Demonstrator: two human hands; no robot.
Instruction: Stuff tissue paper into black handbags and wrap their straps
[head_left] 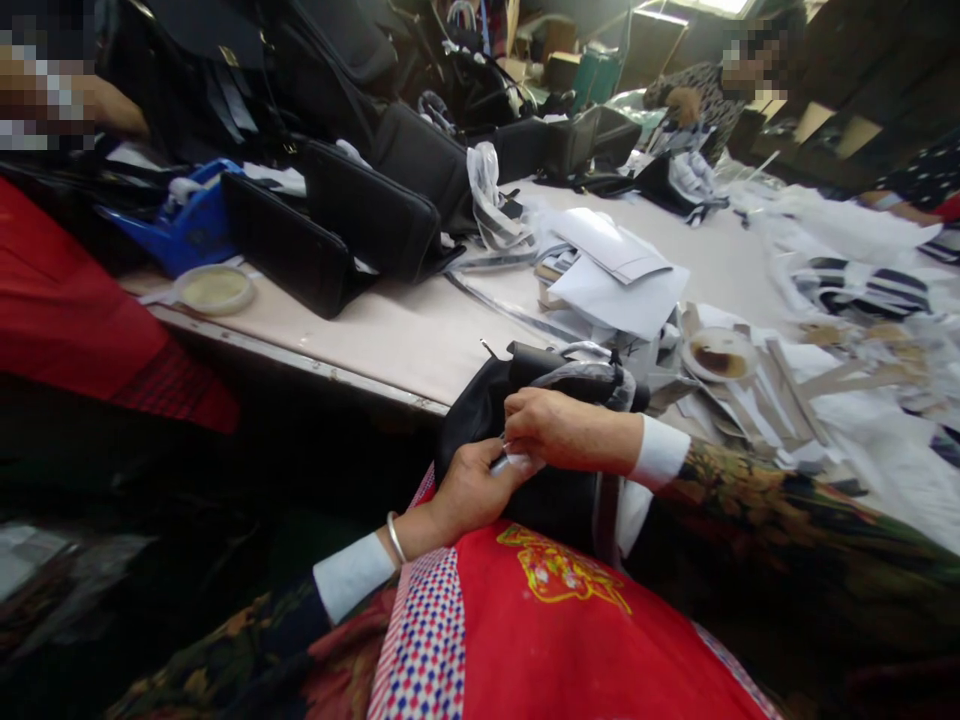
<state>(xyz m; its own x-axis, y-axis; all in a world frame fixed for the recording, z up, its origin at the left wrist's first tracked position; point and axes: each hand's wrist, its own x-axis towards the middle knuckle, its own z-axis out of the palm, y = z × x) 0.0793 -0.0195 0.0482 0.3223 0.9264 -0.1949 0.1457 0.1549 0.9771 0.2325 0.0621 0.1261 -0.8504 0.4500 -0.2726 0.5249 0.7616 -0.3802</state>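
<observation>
A black handbag (474, 402) rests in my lap against the table's edge, its handles (581, 372) wrapped in clear plastic. My left hand (474, 488) is closed at the bag's near side, with a small pale piece (501, 462) showing by its fingertips. Right beside it, my right hand (559, 432) reaches across the bag in a pinch. The fingers of both hands meet, and what the right ones pinch is too small and covered to make out. Below the hands the lower part of the bag is in shadow.
On the table (405, 345) stand several black bags (375, 205), a blue bin (191, 225) and a round lid (215, 289). White sheets (615, 265), a dish of brown stuff (718, 355) and scattered strips lie to the right. Other people work at the left and far side.
</observation>
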